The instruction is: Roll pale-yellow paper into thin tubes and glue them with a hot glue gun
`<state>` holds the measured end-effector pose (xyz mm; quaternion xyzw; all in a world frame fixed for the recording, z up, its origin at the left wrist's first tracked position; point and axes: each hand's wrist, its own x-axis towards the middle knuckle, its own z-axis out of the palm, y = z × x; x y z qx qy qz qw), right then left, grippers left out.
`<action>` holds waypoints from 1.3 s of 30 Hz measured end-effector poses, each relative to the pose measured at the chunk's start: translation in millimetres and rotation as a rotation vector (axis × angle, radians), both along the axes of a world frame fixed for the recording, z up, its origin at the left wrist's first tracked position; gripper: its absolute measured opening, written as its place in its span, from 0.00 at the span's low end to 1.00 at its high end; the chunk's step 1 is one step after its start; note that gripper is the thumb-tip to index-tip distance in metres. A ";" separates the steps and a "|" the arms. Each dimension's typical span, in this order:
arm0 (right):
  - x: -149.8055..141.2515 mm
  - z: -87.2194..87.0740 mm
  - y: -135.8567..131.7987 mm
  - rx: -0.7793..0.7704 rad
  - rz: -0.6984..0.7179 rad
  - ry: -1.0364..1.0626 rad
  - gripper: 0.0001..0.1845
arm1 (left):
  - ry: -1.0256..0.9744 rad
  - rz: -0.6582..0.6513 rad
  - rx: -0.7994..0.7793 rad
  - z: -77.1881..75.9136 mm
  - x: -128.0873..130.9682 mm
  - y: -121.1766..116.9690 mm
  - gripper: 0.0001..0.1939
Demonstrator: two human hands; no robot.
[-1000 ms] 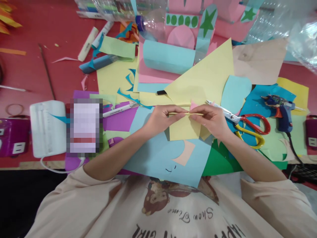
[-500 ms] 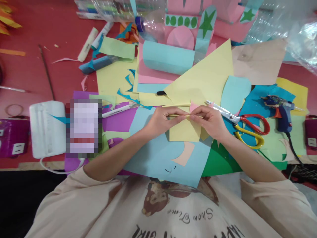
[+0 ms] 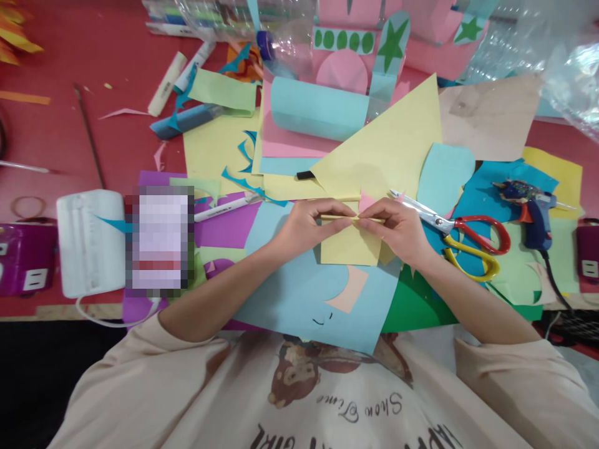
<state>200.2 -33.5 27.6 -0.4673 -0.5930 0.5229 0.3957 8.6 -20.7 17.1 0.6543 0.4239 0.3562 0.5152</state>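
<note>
A piece of yellow paper (image 3: 349, 245) is pinched between my two hands, its upper edge folded into a narrow strip. My left hand (image 3: 314, 219) grips that edge with thumb and fingertips. Fingertips of my right hand (image 3: 395, 226) press the same edge, almost touching the left ones. Below lies a large light blue sheet (image 3: 285, 293), with a peach paper scrap (image 3: 354, 290) on it. Just beyond my right hand, scissors (image 3: 440, 223) with one red and one yellow handle rest on paper.
A blue glue gun (image 3: 536, 221) lies at the right, its cord running down. Behind my hands are a large yellow sheet (image 3: 393, 140) and a bottle wrapped in light blue paper (image 3: 321, 109). At left sit a blurred-out phone (image 3: 159, 240), a white device (image 3: 91, 243) and a marker (image 3: 227, 207).
Almost nothing differs. Both hands keep their pinch on the yellow paper's folded edge, and its lower edge has risen very slightly.
</note>
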 end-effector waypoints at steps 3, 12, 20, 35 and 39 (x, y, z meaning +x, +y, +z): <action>0.8 -0.7 0.1 0.020 -0.003 -0.043 0.08 | 0.009 0.012 0.004 -1.1 0.5 0.4 0.10; 1.4 -5.1 1.1 -0.053 0.034 0.041 0.10 | 0.014 0.035 0.042 -1.7 1.3 -0.6 0.07; 0.2 -0.9 2.3 -0.098 0.008 0.000 0.11 | 0.041 0.004 0.127 -2.6 1.2 -0.5 0.05; 0.3 -2.7 1.4 0.020 0.003 -0.045 0.03 | 0.062 -0.018 0.038 -2.4 1.8 0.6 0.10; 0.2 -3.5 1.0 0.005 -0.010 -0.035 0.03 | 0.083 -0.006 0.035 -1.6 1.7 -0.1 0.13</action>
